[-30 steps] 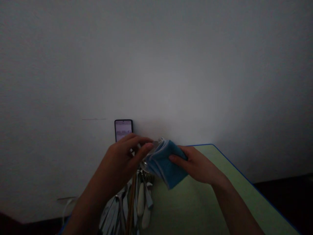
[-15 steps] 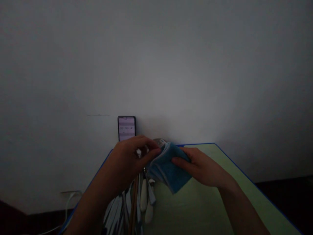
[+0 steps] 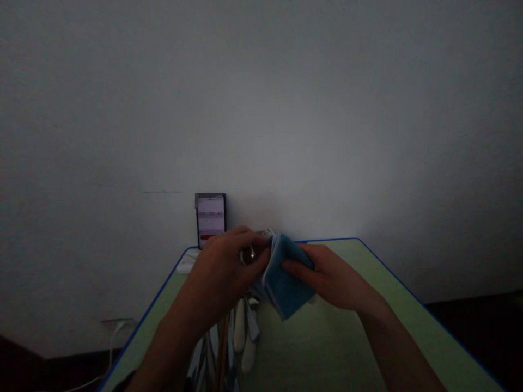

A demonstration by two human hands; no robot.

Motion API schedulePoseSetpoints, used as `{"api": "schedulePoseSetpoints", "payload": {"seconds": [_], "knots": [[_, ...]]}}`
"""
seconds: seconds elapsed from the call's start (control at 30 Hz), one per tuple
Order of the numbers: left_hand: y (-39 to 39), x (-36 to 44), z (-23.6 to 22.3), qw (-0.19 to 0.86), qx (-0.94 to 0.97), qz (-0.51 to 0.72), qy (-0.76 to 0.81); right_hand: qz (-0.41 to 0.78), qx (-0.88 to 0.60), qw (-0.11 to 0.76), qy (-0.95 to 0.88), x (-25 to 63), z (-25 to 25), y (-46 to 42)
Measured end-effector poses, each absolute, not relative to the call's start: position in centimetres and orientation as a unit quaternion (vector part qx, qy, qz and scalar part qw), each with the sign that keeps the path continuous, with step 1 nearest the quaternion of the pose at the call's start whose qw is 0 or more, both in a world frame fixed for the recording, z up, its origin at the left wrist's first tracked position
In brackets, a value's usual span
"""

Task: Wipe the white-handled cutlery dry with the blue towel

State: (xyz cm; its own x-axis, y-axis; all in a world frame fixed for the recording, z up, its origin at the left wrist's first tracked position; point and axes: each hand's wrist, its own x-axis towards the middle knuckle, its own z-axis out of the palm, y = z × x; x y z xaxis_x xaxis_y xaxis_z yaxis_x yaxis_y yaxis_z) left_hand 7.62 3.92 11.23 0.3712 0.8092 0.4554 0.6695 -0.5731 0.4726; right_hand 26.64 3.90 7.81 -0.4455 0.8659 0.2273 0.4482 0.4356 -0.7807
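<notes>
A folded blue cloth (image 3: 289, 280) with pale edges is held above the table, near its back edge. My right hand (image 3: 327, 275) grips the cloth from the right, thumb on the near face. At the cloth's left edge, my left hand (image 3: 231, 267) is closed in a pinch; what sits between its fingertips is hidden. A shiny bit of metal (image 3: 252, 253) shows through the gap between thumb and fingers. Below the left hand lie brown chopsticks (image 3: 222, 348) and several utensils, some with cream handles (image 3: 239, 329).
A phone (image 3: 211, 218) showing a running timer leans upright against the wall. A white object (image 3: 187, 261) lies by the table's back left corner. The green table (image 3: 327, 348) has a blue rim. A white cable (image 3: 111, 348) hangs at the left.
The cloth and my right hand have shifted slightly left. My left hand has moved a little right, uncovering more of the phone and the white object. The timer has advanced.
</notes>
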Motion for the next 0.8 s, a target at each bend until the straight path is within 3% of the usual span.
{"api": "schedulePoseSetpoints", "payload": {"seconds": [0.27, 0.53, 0.8], "knots": [[3.9, 8.1, 11.0, 0.112, 0.783, 0.394, 0.469, 0.420, -0.391, 0.292, -0.765, 27.5, 8.2, 3.6], [4.0, 7.8, 10.6, 0.112, 0.759, 0.405, 0.496, 0.419, -0.393, 0.279, -0.769, 28.5, 8.1, 3.9], [4.3, 6.7, 10.8, 0.107, 0.800, 0.366, 0.464, 0.411, -0.427, 0.376, -0.713, 29.0, 8.2, 4.0]]}}
